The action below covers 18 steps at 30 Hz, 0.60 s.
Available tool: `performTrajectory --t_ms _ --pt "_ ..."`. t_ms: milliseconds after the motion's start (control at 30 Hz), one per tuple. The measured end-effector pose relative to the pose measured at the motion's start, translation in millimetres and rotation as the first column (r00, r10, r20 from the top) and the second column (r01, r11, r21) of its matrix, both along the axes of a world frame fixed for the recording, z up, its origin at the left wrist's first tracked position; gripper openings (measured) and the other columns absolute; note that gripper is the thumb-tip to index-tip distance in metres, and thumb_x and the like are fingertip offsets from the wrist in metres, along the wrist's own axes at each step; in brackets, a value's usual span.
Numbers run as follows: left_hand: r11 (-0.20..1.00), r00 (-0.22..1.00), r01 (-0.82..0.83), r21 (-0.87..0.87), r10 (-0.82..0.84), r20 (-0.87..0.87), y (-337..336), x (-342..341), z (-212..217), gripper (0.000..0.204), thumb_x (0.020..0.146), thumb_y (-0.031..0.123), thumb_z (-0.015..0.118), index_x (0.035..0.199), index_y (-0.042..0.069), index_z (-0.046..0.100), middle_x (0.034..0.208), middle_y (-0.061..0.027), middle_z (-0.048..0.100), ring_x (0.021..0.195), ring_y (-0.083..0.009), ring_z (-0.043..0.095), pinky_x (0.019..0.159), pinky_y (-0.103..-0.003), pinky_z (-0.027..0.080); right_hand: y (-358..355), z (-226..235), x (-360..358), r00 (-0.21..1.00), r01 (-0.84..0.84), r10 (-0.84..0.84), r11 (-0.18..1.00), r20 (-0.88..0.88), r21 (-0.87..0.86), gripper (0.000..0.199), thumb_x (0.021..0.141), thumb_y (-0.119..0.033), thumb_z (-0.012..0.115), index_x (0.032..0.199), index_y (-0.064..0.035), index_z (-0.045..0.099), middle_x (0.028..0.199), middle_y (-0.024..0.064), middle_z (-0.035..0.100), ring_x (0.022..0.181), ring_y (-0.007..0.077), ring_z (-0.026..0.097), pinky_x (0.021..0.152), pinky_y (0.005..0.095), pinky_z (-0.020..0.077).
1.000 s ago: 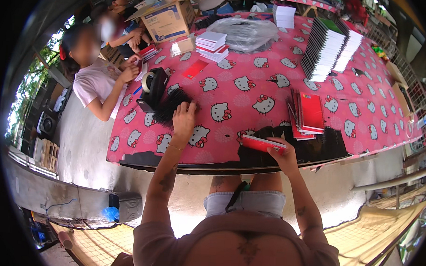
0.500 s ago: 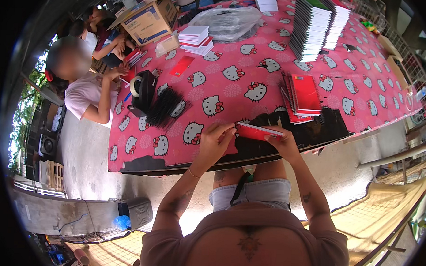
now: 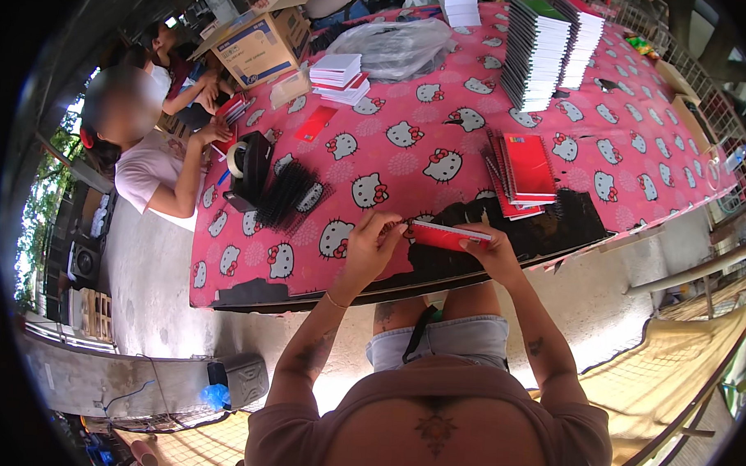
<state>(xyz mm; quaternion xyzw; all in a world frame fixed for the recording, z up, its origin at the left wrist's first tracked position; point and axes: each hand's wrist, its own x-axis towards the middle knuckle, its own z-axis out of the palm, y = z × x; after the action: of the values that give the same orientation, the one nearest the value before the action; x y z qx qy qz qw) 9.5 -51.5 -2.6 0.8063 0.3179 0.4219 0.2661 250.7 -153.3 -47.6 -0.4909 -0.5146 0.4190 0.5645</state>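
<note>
Over the table's near edge, my right hand (image 3: 494,254) grips a small red notebook (image 3: 448,236) by its right end, thumb on the cover. The notebook is tilted, its white page edges facing up and away. My left hand (image 3: 371,245) is at the notebook's left end, thumb and forefinger pinched together by its corner. Whatever lies between those fingertips is too small to make out. Just beyond my right hand lies a pile of red spiral notebooks (image 3: 529,171). Left of my hands is a heap of black binding coils (image 3: 292,197).
A tape dispenser (image 3: 248,173) stands by the coils on the pink patterned table cover (image 3: 347,257). Farther back are a loose red cover (image 3: 316,123), stacked pads (image 3: 339,77), a plastic bag (image 3: 392,49), a carton (image 3: 260,48) and tall notebook stacks (image 3: 535,54). Co-workers are at the left.
My left hand has shifted slightly left with its fingers still pinched. The red notebook has tipped a little, showing more of its cover, and stays in my right hand.
</note>
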Motion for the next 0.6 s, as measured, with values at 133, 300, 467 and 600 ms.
performTrajectory --t_ms 133,300,467,600 --pt "0.988 0.995 0.091 0.123 -0.085 -0.05 -1.0 3.6 6.3 0.018 0.085 0.002 0.074 0.1 0.002 0.065 0.087 -0.0101 0.063 0.07 -0.0231 0.065 0.063 -0.031 0.051 -1.5 -2.3 3.0 0.999 -0.029 0.029 0.999 -0.017 -0.015 0.025 0.094 -0.004 0.067 0.118 0.0021 0.068 0.109 0.0058 0.069 0.099 0.01 0.062 0.09 0.025 0.0492" --pt "0.966 0.938 0.24 0.1 -0.204 -0.281 16.8 -1.8 10.9 0.019 0.088 0.009 0.072 0.106 0.005 0.065 0.093 -0.0104 0.062 0.069 -0.0267 0.062 0.066 -0.034 0.052 -0.2 -1.9 2.7 0.999 -0.047 0.047 0.999 -0.01 -0.02 0.024 0.094 -0.004 0.066 0.117 0.0017 0.068 0.107 0.006 0.069 0.098 0.0108 0.061 0.089 0.0257 0.0485" --pt "0.954 0.94 0.256 0.158 -0.207 -0.27 2.8 12.8 37.1 0.022 0.091 0.019 0.07 0.109 0.006 0.067 0.09 -0.0107 0.062 0.073 -0.0301 0.064 0.067 -0.037 0.052 -8.0 2.6 6.1 0.999 -0.043 0.043 0.999 -0.02 -0.009 0.022 0.094 -0.002 0.063 0.116 0.0021 0.068 0.108 0.0067 0.069 0.098 0.0114 0.061 0.09 0.0261 0.0477" --pt "0.949 0.877 0.314 -0.003 -0.291 -0.383 13.9 4.9 30.1 0.032 0.092 0.026 0.069 0.118 0.008 0.064 0.107 -0.0126 0.062 0.084 -0.0294 0.064 0.071 -0.04 0.051 -15.2 14.0 -2.2 0.997 -0.062 0.062 0.998 -0.05 -0.012 0.024 0.094 -0.001 0.063 0.118 0.0018 0.067 0.108 0.0066 0.069 0.098 0.0109 0.061 0.09 0.0259 0.0476"
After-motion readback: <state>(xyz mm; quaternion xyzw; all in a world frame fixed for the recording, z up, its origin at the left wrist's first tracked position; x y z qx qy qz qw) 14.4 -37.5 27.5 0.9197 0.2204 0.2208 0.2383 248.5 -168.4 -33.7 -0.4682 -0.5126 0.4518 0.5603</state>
